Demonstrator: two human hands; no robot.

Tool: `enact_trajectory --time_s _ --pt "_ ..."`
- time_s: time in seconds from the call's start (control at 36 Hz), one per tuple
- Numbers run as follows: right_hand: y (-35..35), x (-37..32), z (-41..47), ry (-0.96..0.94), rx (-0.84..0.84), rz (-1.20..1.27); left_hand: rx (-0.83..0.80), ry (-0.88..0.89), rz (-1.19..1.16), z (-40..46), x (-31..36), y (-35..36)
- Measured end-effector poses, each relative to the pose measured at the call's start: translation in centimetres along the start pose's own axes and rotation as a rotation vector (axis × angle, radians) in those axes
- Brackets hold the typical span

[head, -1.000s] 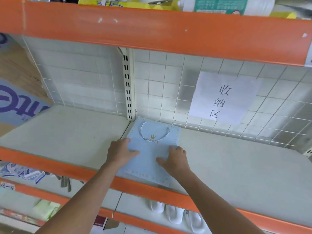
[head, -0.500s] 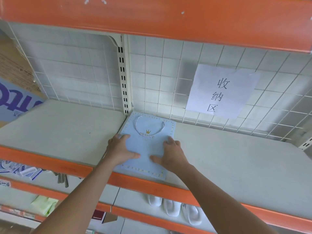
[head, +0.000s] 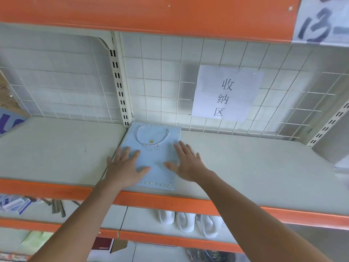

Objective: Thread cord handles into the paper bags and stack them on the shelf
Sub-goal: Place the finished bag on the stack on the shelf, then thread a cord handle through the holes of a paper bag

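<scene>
Stacking step — paper bag [head: 153,157] lying flat at shelf [head: 245,167] back edge, cord handle [head: 151,136] threaded; left hand [head: 124,167] and right hand [head: 186,163] pressing it, fingers flat, released. Next likely: lifting away, fetching another bag

The shelf [head: 245,167] lies bare to the right of the light blue paper bag [head: 156,159], as far as the slotted upright [head: 328,125] at the far right. To the left of the bag the board is also bare, up to a blue-printed carton [head: 9,121] at the left edge. Behind, a wire grid back panel [head: 170,82] and a central slotted upright [head: 119,82] close the bay; the bag's far edge sits just beside them. Overhead, the orange beam [head: 151,14] of the upper shelf caps the opening. Both hands, left hand [head: 124,167] and right hand [head: 187,163], lie flat on the bag with fingers spread.
</scene>
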State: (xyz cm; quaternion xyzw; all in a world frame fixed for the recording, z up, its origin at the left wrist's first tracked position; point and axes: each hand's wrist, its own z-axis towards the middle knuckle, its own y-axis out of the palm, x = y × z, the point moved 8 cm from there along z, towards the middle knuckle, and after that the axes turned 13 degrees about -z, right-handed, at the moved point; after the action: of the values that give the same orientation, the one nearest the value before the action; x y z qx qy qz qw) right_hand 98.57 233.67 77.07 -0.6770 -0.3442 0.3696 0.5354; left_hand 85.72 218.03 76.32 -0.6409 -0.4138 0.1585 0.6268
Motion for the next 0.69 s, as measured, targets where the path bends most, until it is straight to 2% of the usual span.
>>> enact_trajectory --time_s 0.11,0.31,0.5,0.69 --pt "-1.8 4.1 -4.1 0.078 0.1 -0.028 0.195 0.141 0.032 -1.7 5.1 -2.0" --pt "-2.4 14.3 -17.8 0.353 0.205 -0.132 0.193 0.433 0.061 -8.1 20.7 1.3" --pt "-0.2 23.5 -40.0 0.658 0.257 -0.13 0.146 0.689 0.031 -20.8 34.8 8.9" --pt "4.2 27.9 -66.7 0.994 0.281 -0.123 0.033 0.986 0.02 -41.3 47.2 18.7"
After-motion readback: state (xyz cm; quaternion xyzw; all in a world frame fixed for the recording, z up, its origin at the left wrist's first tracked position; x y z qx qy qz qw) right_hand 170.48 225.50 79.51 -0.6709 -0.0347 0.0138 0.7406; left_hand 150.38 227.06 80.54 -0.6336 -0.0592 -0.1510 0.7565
